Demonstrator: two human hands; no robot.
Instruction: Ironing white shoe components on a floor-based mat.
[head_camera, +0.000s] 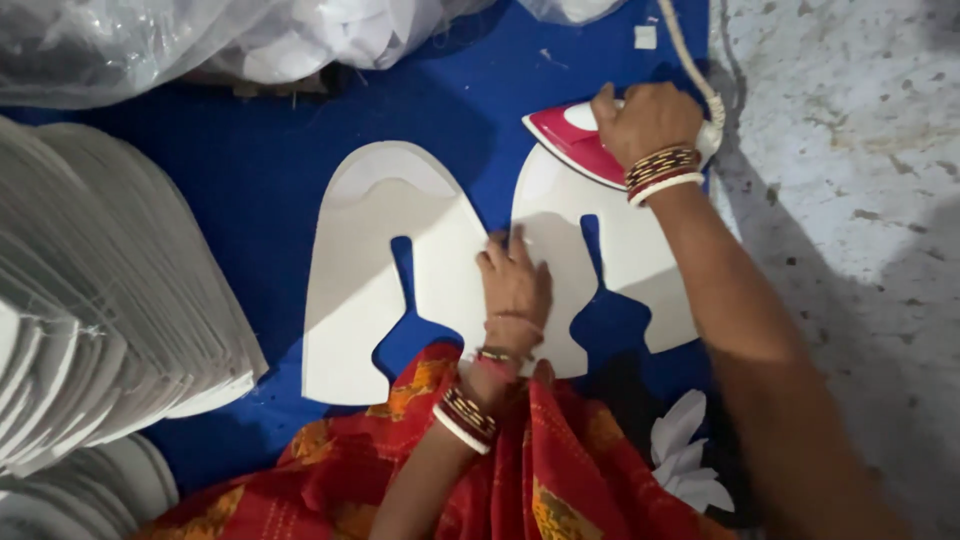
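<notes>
At nine o'clock a fanned stack of white cut pieces (100, 320) is leaning toward the blue cloth (270, 170); its lower edge is running out of view, so you cannot be counting it. Just right of it, near the centre, the left white shoe-shaped piece (350, 290) is lying flat and untouched.

Your left hand (515, 285) is pressing down open, fingers spread, across the gap where that piece meets the right white shoe-shaped piece (620, 260). Your red patterned garment (520, 480) is covering the lower ends of both pieces at six o'clock.

At one o'clock your right hand (645, 120) is closing around the handle of the red-and-white iron (575, 140), which is sitting on the tip of the right piece. The handle itself is hidden under your fingers.

As I judge it, the iron is working close to your left fingertips, and a slide toward seven o'clock could be burning them. Lingering in one spot could be scorching the piece. The cord (685, 50) is trailing off the top edge and could be snagging. At eleven o'clock the clear plastic bags (150, 40) are blurring their contents.
</notes>
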